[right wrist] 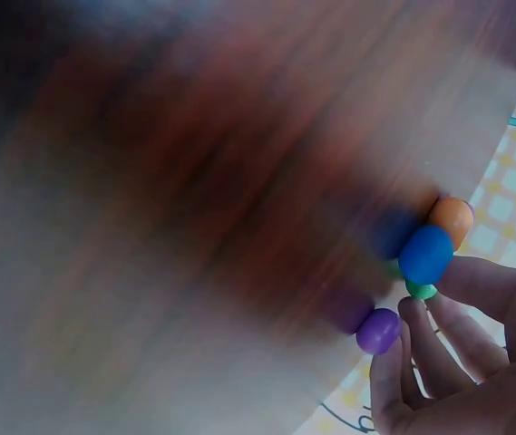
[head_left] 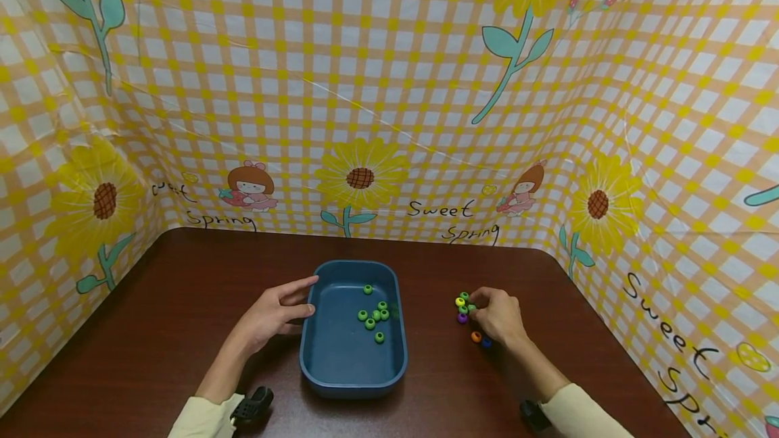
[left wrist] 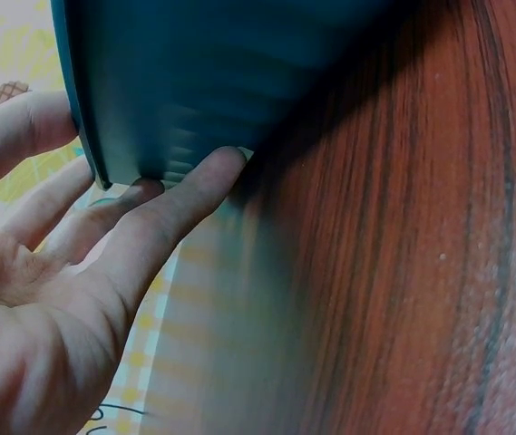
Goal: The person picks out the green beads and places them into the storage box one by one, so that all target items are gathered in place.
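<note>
My left hand [head_left: 268, 316] rests against the left side of a blue rectangular tray [head_left: 349, 370]. Its thumb and a finger reach the rim, while other fairly straight fingers lie along the outer wall, as the left wrist view shows. Inside the tray are several green beads [head_left: 370, 324]. To the tray's right, my right hand [head_left: 500, 315] is low over the table, pinching a green bead [head_left: 471, 308] between thumb and fingertip. Close by lie a yellow bead [head_left: 460, 302], a purple bead [head_left: 462, 318], an orange bead [head_left: 476, 336], a blue bead [right wrist: 426, 255] and more green ones.
The dark brown wooden table [head_left: 201, 276] carries the tray and the loose beads. A checked cloth [head_left: 389, 86] with sunflowers rises behind the table and along both sides. Dark wrist devices [head_left: 254, 404] sit at both cuffs.
</note>
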The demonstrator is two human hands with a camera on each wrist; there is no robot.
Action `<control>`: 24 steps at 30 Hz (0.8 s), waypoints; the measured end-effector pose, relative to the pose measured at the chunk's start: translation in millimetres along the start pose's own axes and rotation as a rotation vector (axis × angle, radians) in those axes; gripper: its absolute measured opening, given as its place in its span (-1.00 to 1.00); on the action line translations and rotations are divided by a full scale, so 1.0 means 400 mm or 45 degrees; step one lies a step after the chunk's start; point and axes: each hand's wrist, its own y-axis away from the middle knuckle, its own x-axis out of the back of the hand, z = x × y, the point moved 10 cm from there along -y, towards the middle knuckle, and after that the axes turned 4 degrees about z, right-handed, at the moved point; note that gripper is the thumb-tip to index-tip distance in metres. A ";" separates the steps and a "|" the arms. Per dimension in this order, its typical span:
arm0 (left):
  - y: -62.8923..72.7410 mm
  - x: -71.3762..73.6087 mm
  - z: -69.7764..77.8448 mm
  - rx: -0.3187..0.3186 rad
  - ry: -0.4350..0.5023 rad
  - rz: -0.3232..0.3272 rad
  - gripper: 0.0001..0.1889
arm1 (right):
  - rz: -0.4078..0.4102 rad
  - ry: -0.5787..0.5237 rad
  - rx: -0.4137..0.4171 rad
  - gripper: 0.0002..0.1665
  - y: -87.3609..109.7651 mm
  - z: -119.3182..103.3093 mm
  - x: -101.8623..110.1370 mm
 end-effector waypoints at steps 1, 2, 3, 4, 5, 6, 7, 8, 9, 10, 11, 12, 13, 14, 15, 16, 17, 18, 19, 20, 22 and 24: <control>0.000 0.000 0.000 0.000 -0.004 0.003 -0.33 | -0.002 0.003 -0.001 -0.79 0.000 0.002 -0.001; 0.000 0.001 0.000 0.001 -0.008 0.007 -0.34 | -0.005 0.006 -0.002 -0.79 0.001 0.003 -0.002; 0.001 0.001 0.001 0.001 -0.012 0.009 -0.34 | -0.007 0.006 -0.003 -0.80 0.001 0.005 -0.002; 0.001 0.001 0.001 0.001 -0.014 0.011 -0.34 | -0.006 0.011 -0.007 -0.80 0.001 0.007 -0.002; 0.001 0.001 0.001 0.001 -0.015 0.012 -0.34 | -0.006 0.010 -0.007 -0.81 0.002 0.008 -0.002; 0.001 0.001 0.001 0.001 -0.016 0.013 -0.34 | -0.008 0.010 -0.007 -0.81 0.002 0.008 -0.002; 0.001 0.001 0.001 0.000 -0.015 0.014 -0.35 | -0.009 0.010 -0.005 -0.81 0.003 0.008 -0.002; 0.001 0.001 0.001 0.001 -0.014 0.013 -0.34 | -0.010 0.012 -0.004 -0.82 0.003 0.008 -0.002; 0.001 0.000 0.002 0.001 -0.013 0.012 -0.34 | -0.011 0.013 -0.003 -0.82 0.003 0.008 -0.001; 0.001 0.000 0.002 0.001 -0.011 0.011 -0.34 | -0.011 0.013 -0.003 -0.83 0.004 0.007 -0.001; 0.001 0.000 0.002 0.001 -0.008 0.010 -0.34 | -0.013 0.011 -0.003 -0.83 0.004 0.007 0.000; 0.001 0.000 0.002 0.000 -0.006 0.008 -0.34 | -0.013 0.011 -0.001 -0.84 0.004 0.007 0.000; 0.001 -0.001 0.002 0.000 -0.003 0.005 -0.33 | -0.012 0.010 0.000 -0.84 0.004 0.007 0.001; 0.001 -0.001 0.001 0.000 -0.001 0.004 -0.33 | -0.011 0.009 0.001 -0.85 0.004 0.006 0.001; 0.002 -0.001 0.001 0.000 -0.002 0.005 -0.33 | -0.010 0.005 -0.001 -0.85 0.005 0.006 0.002; 0.001 -0.001 0.001 0.000 -0.002 0.005 -0.34 | -0.006 0.002 -0.001 -0.85 0.005 0.006 0.004; 0.002 -0.001 0.001 0.002 -0.003 0.006 -0.34 | 0.000 0.000 -0.001 -0.85 0.004 0.005 0.005; 0.002 -0.001 0.001 0.002 -0.003 0.007 -0.34 | 0.006 -0.004 0.002 -0.86 0.004 0.004 0.007; 0.001 0.000 0.001 0.004 -0.005 0.008 -0.35 | 0.015 -0.006 0.005 -0.87 0.003 0.001 0.010; 0.001 0.000 0.001 0.004 -0.007 0.011 -0.35 | 0.024 -0.007 0.009 -0.87 0.001 -0.002 0.013; 0.001 0.000 0.001 0.004 -0.008 0.011 -0.35 | 0.044 -0.014 0.023 -0.88 -0.001 -0.012 0.020; 0.000 0.001 0.002 0.002 -0.007 0.009 -0.35 | 0.060 -0.027 0.034 -0.88 -0.002 -0.025 0.026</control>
